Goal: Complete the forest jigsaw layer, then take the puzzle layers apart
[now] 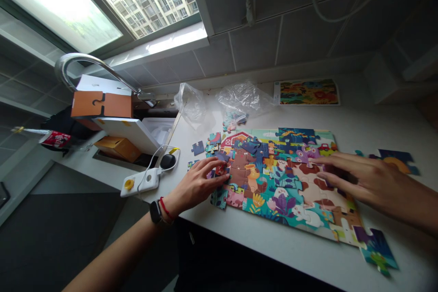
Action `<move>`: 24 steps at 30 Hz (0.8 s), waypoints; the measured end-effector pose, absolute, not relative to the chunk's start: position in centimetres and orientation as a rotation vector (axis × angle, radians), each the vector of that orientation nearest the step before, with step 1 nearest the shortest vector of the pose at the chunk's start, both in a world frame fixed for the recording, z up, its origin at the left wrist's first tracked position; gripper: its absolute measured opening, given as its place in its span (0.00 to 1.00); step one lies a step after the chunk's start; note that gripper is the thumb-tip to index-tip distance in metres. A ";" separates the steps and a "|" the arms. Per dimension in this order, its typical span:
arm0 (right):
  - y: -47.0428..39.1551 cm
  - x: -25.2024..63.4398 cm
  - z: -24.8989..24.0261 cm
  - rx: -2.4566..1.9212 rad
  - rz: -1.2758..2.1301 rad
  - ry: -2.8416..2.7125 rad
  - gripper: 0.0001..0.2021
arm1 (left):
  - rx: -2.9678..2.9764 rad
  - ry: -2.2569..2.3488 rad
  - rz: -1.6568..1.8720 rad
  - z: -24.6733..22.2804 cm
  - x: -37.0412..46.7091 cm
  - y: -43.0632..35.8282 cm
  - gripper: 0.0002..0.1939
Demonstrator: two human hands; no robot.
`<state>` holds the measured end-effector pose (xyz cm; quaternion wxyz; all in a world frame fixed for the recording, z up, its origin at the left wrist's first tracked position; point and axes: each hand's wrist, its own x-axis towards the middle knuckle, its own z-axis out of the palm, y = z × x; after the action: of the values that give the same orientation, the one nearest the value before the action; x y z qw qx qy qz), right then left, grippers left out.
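A colourful jigsaw puzzle (273, 178) with a barn, animals and plants lies on the white counter, with loose pieces on top of it and around it. At its left edge, my left hand (198, 182) is closed, thumb and fingers around a dark puzzle piece with red on it (221, 169). Over the right part reaches my right hand (362, 178), its fingertips at a purple and teal puzzle piece (306, 153) above the brown-and-white cow picture. My right fingers partly cover the pieces beneath. A frog piece (379, 253) sits off the lower right corner.
Crumpled clear plastic bags (244, 98) and a picture card (308, 91) lie behind the puzzle. Loose pieces (398, 159) rest at the right. On the left are a power strip (143, 181), an orange box (102, 104) and a sink tap (99, 61).
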<state>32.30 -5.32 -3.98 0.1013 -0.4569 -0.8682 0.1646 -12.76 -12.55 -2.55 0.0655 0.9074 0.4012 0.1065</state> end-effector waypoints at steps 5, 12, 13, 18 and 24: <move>-5.4 32.5 -4.4 -1.354 0.541 -2.552 0.30 | 2.688 1.199 0.222 -2.0 -13.4 -11.8 0.19; -5.7 32.1 -3.7 -1.190 0.485 -2.494 0.24 | 2.750 1.141 0.110 -0.9 -12.7 -11.7 0.21; -5.7 31.9 -3.6 -1.156 0.481 -2.484 0.22 | 2.735 1.131 0.138 -0.9 -12.7 -11.6 0.20; -6.3 29.8 -3.0 -0.947 0.522 -2.432 0.13 | 2.604 1.209 0.421 -1.1 -13.7 -10.7 0.23; -9.2 24.2 -0.9 -0.724 0.591 -2.516 0.13 | 2.710 1.285 0.234 -2.1 -15.4 -9.9 0.21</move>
<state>24.22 -9.16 -0.91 0.2270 -0.2628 -0.9129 0.2146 -15.35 -9.95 -2.07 0.0665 0.8989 0.4260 0.0776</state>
